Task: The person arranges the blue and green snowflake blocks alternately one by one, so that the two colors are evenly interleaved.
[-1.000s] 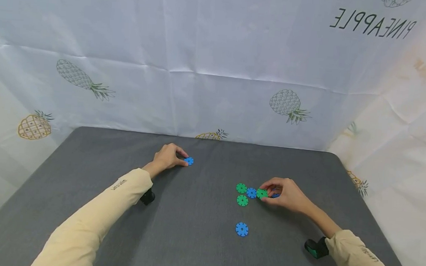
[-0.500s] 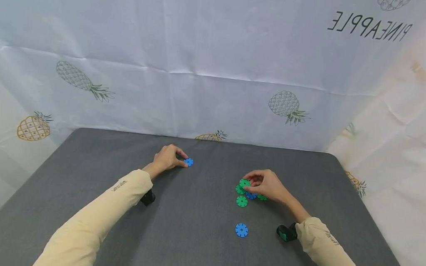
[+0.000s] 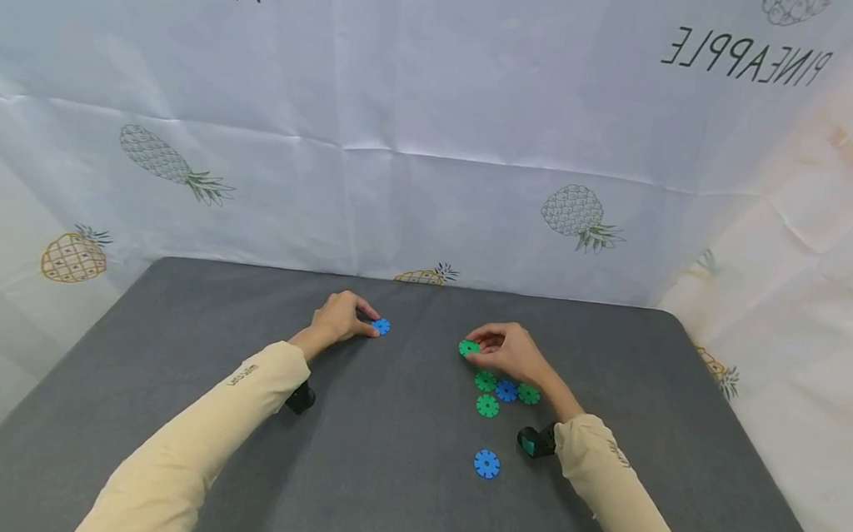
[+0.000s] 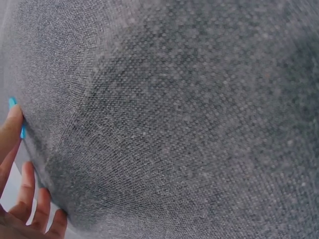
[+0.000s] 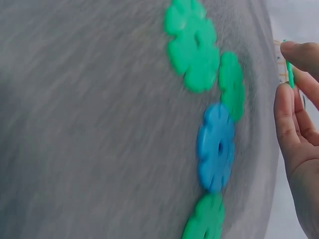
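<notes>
Thumb and fingers of my left hand (image 3: 337, 317) pinch a blue notched disc (image 3: 382, 326) near the far side of the table; in the left wrist view that disc (image 4: 12, 102) shows edge-on at the thumb. To its right, my right hand (image 3: 513, 352) pinches a green notched disc (image 3: 468, 348) by its edge, seen edge-on in the right wrist view. Just nearer than the right hand lie a green disc (image 3: 485, 380), a blue disc (image 3: 507, 390) and another green disc (image 3: 528, 393) in a row. One more green disc (image 3: 486, 405) lies in front of them.
A single blue disc (image 3: 487, 464) lies closer to the person on the grey cloth-covered table (image 3: 379, 479). Behind the table's far edge hangs a pale curtain (image 3: 431, 208) printed with pineapples. Both wrists carry small black cameras.
My right hand has moved left and toward the far side with the green disc, uncovering the row of discs. The left hand stays in nearly the same spot, pinching its blue disc.
</notes>
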### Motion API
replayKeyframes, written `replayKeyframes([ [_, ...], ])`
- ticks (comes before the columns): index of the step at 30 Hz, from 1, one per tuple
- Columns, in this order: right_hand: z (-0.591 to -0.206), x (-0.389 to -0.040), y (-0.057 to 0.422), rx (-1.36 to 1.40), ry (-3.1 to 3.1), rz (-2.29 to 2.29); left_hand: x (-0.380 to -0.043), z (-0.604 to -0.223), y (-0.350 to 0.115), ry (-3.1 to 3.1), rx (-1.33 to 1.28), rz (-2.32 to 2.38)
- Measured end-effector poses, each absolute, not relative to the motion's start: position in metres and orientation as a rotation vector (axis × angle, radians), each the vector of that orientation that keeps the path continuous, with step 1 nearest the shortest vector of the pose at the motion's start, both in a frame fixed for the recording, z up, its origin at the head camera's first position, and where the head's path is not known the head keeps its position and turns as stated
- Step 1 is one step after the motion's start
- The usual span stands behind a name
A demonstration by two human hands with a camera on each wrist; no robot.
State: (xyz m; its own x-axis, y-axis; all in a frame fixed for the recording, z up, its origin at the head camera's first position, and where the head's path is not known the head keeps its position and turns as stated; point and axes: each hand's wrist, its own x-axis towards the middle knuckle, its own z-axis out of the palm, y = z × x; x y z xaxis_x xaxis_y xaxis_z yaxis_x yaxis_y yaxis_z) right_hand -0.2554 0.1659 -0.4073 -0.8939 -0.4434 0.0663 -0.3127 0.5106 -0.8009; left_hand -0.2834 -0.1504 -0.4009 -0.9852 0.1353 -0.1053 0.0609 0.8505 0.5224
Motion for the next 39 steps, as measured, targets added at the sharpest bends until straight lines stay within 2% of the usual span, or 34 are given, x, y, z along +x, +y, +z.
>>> replayKeyframes([
  [39, -0.415, -0.29, 0.053, -0.443, 2.747, -1.31, -0.283, -0.398, -0.147, 2.878, 0.097, 0.831],
])
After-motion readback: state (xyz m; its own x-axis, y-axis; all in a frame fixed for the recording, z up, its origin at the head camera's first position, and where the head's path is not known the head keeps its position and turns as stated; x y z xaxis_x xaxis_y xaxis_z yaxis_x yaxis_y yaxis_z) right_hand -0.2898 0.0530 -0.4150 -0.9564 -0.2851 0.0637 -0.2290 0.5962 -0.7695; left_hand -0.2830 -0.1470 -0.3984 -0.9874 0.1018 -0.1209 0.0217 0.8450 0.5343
